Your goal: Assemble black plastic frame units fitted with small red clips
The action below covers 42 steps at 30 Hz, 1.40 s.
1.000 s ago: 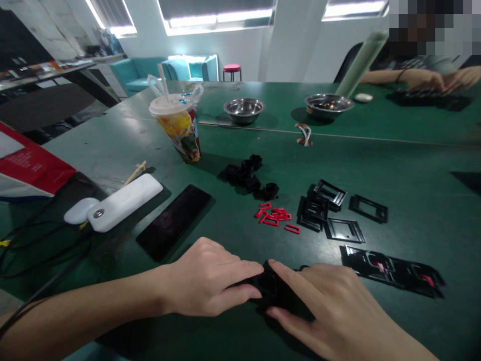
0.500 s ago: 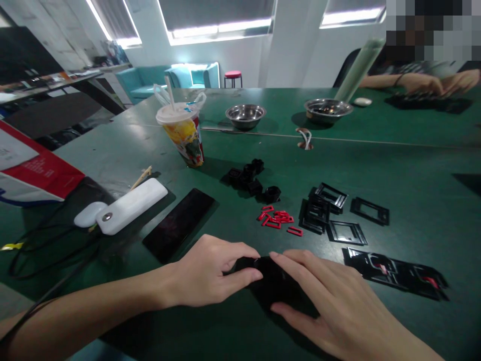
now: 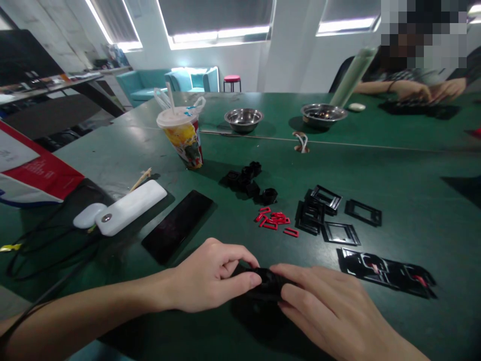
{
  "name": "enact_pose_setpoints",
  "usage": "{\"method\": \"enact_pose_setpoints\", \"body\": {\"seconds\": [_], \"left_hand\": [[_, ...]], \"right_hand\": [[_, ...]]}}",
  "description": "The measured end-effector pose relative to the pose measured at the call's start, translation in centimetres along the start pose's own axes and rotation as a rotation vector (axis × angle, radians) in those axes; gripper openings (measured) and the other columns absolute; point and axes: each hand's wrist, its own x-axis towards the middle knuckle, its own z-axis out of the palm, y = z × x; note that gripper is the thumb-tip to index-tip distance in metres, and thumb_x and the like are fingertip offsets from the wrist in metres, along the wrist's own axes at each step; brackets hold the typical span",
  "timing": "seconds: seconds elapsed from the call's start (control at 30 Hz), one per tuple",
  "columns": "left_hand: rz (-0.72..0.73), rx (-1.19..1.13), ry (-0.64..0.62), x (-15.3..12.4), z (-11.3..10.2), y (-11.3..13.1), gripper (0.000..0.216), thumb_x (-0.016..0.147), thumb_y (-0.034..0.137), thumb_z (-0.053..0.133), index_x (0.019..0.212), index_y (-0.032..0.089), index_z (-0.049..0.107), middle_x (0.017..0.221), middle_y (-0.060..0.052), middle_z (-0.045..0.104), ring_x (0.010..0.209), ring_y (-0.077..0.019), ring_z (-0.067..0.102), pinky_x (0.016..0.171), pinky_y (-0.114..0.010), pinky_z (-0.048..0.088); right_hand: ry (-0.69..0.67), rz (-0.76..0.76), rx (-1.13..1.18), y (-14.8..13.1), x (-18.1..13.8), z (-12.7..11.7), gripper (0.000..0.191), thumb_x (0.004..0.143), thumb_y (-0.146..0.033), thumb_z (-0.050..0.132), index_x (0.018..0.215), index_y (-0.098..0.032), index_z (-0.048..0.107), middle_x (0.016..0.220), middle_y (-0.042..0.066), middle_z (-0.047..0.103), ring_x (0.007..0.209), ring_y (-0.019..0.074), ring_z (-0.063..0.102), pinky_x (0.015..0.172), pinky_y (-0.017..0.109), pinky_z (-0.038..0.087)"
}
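Note:
Between my two hands is a small black plastic part point(image 3: 266, 283), slightly above the green table; fingers hide much of its outline. My left hand point(image 3: 214, 276) pinches its left end between thumb and forefinger. On the other end, my right hand point(image 3: 328, 306) has its fingers closed, with the thumb mostly hidden. Beyond the hands lies a loose pile of small red rectangular rings point(image 3: 276, 218). Right of that are several black rectangular frames point(image 3: 311, 214). A longer black piece with red bits point(image 3: 387, 272) rests nearest my right hand. Black chunky parts point(image 3: 246, 178) sit farther back.
A dark phone point(image 3: 179, 225) and a white oblong device point(image 3: 131, 208) with cables lie on the left. Behind stand a drink cup point(image 3: 183, 138) with a straw and two metal bowls point(image 3: 244, 120) point(image 3: 323, 116). Across the table, another person's hands point(image 3: 428, 93) handle dark parts.
My right hand's fingers have closed in on the black part, which is now tilted and gripped from both ends. The left hand keeps its pinch. The view has shifted slightly.

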Motion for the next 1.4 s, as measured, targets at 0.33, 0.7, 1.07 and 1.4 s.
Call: {"method": "enact_pose_setpoints", "body": {"seconds": [0.33, 0.7, 1.07, 1.4], "left_hand": [[0.178, 0.133, 0.016, 0.0, 0.2, -0.4, 0.035, 0.111, 0.041, 0.048, 0.116, 0.017, 0.073, 0.078, 0.002, 0.06, 0.068, -0.011, 0.056, 0.067, -0.024, 0.043], [0.517, 0.503, 0.179, -0.6, 0.9, -2.1, 0.035, 0.105, 0.036, 0.064, 0.134, 0.02, 0.053, 0.113, -0.004, 0.076, 0.094, -0.0192, 0.078, 0.073, -0.027, 0.056], [0.652, 0.568, 0.193, -0.2, 0.6, -2.5, 0.018, 0.108, 0.021, 0.06, 0.125, 0.019, 0.054, 0.116, -0.006, 0.078, 0.09, -0.0172, 0.079, 0.071, -0.025, 0.057], [0.582, 0.62, 0.129, -0.2, 0.5, -2.0, 0.008, 0.11, 0.024, 0.055, 0.114, 0.019, 0.059, 0.113, -0.006, 0.077, 0.083, -0.0167, 0.076, 0.068, -0.026, 0.055]], "right_hand": [[0.017, 0.077, 0.06, -0.8, 0.3, -0.3, 0.017, 0.107, -0.011, 0.049, 0.107, -0.019, 0.063, 0.103, 0.003, 0.081, 0.08, 0.0152, 0.076, 0.072, 0.032, 0.053], [0.017, 0.236, 0.121, -0.7, -0.1, 0.2, 0.01, 0.104, -0.019, 0.054, 0.112, -0.022, 0.057, 0.097, 0.001, 0.079, 0.065, 0.0134, 0.07, 0.059, 0.028, 0.049], [0.074, 0.271, 0.096, -0.8, 0.3, 0.1, 0.011, 0.105, -0.021, 0.056, 0.115, -0.021, 0.059, 0.081, -0.004, 0.073, 0.058, 0.0121, 0.066, 0.054, 0.026, 0.045], [0.031, 0.183, 0.094, -0.8, 0.3, 0.1, 0.01, 0.106, -0.015, 0.052, 0.109, -0.022, 0.06, 0.094, 0.0, 0.08, 0.071, 0.0143, 0.075, 0.065, 0.028, 0.053]]}}
